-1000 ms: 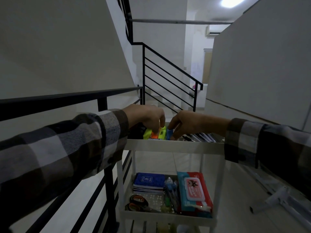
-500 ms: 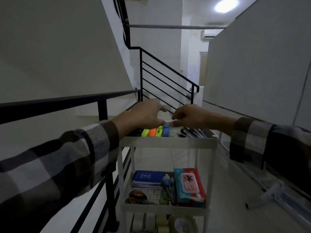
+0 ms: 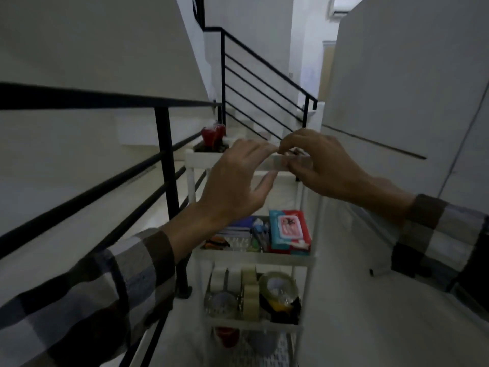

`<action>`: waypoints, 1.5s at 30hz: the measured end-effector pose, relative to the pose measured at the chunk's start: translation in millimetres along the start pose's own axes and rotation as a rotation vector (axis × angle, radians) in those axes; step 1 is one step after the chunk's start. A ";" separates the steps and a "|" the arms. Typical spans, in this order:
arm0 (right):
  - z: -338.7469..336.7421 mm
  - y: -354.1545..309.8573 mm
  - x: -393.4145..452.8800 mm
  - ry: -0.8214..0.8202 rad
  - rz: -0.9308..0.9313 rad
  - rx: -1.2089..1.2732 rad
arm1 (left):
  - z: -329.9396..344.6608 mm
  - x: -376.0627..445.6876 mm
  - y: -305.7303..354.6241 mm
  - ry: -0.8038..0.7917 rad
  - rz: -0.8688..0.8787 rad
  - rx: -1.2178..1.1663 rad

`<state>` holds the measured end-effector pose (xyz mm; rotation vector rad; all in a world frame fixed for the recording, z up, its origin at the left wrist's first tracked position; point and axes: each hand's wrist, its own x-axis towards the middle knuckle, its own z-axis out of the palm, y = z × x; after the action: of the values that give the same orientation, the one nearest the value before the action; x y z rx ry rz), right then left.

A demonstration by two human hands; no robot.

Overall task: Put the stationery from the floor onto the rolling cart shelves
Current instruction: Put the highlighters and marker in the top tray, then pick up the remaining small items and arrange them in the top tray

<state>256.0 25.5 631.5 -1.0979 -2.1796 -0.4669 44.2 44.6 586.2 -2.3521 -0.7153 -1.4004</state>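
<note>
Hands level over top shelf (image 3: 267, 165) of rolling cart (image 3: 254, 256): left hand (image 3: 238, 186) fingers spread, empty; right hand (image 3: 317, 162) fingertips pinched together, contents unclear. Stationery lies below on shelves, none seen on floor, right hand nearer rim

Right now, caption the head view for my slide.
Both hands hover over the white rolling cart's top shelf, stationery filling lower tiers.

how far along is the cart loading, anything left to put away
Mostly loaded, it seems. The rolling cart has notebooks and a red wipes pack on its second shelf and tape rolls on the one below. Both the left hand and right hand hover at the top shelf rim, seemingly holding nothing. The visible floor shows no stationery, but the hands hide the top shelf.
</note>
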 end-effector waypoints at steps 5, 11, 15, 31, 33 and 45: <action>46.0 -11.4 -71.3 -0.011 -0.113 0.016 | 37.4 -72.9 18.1 0.004 0.009 -0.110; 132.3 -4.8 -171.9 -0.244 -0.079 0.198 | 95.1 -178.5 24.2 -0.199 -0.090 -0.264; 194.2 -3.3 -238.6 -0.361 -0.053 0.319 | 130.1 -256.1 21.6 -0.414 -0.152 -0.313; 384.4 -15.1 -485.2 -1.045 0.491 0.257 | 270.7 -541.3 -0.7 -1.369 -0.820 -0.158; 392.1 -17.2 -501.9 -1.088 0.527 0.222 | 280.1 -546.1 -0.9 -1.347 -0.788 -0.190; 417.0 -32.9 -518.0 -1.010 0.825 0.308 | 289.5 -555.1 -2.2 -1.194 -0.705 -0.191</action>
<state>297.0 -58.4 -27.7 -2.1550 -2.1078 0.9410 32.5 47.8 -39.7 -3.1222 -1.8814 0.0176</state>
